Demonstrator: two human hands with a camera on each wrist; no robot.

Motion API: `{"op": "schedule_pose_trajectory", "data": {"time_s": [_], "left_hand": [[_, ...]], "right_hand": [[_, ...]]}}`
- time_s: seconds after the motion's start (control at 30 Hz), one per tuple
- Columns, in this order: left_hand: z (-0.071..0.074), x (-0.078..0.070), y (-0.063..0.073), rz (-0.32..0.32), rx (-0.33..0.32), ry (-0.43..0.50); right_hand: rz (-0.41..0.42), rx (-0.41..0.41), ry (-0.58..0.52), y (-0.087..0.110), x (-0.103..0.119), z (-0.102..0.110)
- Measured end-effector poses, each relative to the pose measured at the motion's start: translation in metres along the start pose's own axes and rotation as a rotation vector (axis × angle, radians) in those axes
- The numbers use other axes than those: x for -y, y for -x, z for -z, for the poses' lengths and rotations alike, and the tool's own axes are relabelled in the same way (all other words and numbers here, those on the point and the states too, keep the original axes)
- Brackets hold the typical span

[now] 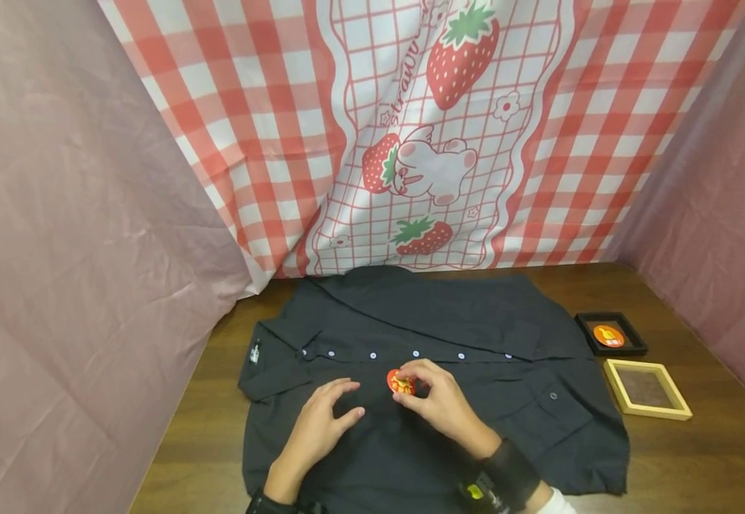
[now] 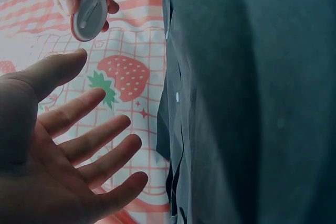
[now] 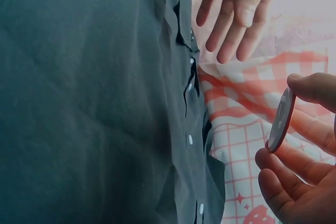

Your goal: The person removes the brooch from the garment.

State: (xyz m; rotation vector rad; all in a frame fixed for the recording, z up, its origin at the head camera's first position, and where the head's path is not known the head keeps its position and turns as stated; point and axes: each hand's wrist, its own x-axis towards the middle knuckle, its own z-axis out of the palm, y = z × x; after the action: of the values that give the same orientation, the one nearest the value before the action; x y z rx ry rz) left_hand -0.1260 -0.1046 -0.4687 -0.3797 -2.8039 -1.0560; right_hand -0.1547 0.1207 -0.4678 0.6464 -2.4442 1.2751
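A round red pin badge [image 1: 397, 383] with a yellow figure is pinched between the thumb and fingers of my right hand [image 1: 439, 401], above the dark shirt [image 1: 372, 428]. Its pale back with a pin bar faces the left wrist camera, where the badge [image 2: 90, 16] shows at the top. From the right wrist, the badge [image 3: 282, 120] appears nearly edge-on, held by thumb and fingertips. My left hand [image 1: 320, 421] hovers over the shirt to the left of the badge, fingers spread and holding nothing. The shirt lies flat, collar to the left, its row of white buttons running across.
At the right of the wooden table [image 1: 719, 464] a black frame [image 1: 636, 343] holds an orange round badge [image 1: 608, 336]. A light yellow frame [image 1: 626, 400] lies just in front of it. A red checked strawberry cloth [image 1: 270, 143] hangs behind, with pinkish cloth at both sides.
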Motion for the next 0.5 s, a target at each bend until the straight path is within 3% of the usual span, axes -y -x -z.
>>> {"op": "schedule_pose_trajectory", "data": {"time_s": [0.5], "left_hand": [[-0.001, 0.0036, 0.0023, 0.05, 0.097, 0.028]], "right_hand": [[-0.033, -0.006, 0.003, 0.0041, -0.0035, 0.0017]]}}
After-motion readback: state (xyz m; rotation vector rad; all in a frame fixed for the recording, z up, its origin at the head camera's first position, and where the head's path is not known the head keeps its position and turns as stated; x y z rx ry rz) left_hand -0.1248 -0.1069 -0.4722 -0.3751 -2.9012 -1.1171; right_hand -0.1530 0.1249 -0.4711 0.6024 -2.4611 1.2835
